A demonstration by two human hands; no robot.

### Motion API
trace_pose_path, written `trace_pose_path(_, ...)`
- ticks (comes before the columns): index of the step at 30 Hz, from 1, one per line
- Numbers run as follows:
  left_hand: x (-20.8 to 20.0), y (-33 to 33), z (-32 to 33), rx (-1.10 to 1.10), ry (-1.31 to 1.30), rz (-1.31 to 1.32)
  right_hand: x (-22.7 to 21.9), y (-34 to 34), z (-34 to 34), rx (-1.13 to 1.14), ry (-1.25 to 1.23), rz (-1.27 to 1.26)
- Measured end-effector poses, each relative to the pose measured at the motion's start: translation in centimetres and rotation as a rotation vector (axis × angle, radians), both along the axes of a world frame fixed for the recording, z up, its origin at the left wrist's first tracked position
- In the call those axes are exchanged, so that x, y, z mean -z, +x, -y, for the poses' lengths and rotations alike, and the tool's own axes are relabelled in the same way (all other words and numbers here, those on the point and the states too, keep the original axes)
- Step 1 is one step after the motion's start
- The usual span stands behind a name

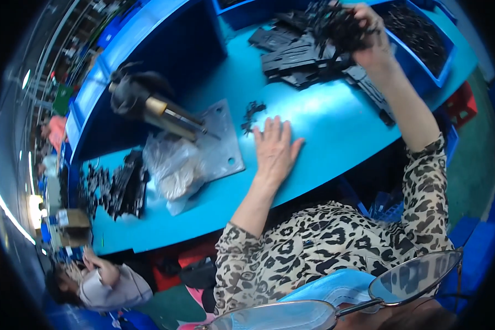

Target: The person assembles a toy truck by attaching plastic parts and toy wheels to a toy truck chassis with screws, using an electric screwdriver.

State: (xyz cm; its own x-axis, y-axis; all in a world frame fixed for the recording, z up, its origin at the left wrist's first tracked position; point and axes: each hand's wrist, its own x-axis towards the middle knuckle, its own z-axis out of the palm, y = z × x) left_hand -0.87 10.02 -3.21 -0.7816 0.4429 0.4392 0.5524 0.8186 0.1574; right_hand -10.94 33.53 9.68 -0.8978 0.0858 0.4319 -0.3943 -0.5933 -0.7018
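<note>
My left hand lies flat on the turquoise tabletop with its fingers stretched out. Just beyond its fingertips is a small cluster of tiny black plastic parts. Farther right, my right hand is closed around a tangled clump of small black plastic parts. That clump is above a pile of larger flat black plastic pieces, and it hides part of the pile. Beside the right hand stands a blue bin filled with more small black parts.
A bench press tool with a metal shaft stands on a pale plate; a clear plastic bag rests against it. More black parts lie at left. A tall blue panel edges the bench. Another person sits at lower left.
</note>
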Motion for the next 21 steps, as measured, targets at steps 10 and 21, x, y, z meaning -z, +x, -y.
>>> trace_pose_path(10, -1.6, 1.1, -0.9, 0.339, 0.105, 0.13, 9.3, 0.4, 15.8, -0.107, 0.688, 0.197)
trace_pose_path(21, -2.1, 1.0, -1.3, 0.339, 0.073, 0.122, 5.8, 1.0, 5.9, 0.741, 1.639, -0.544)
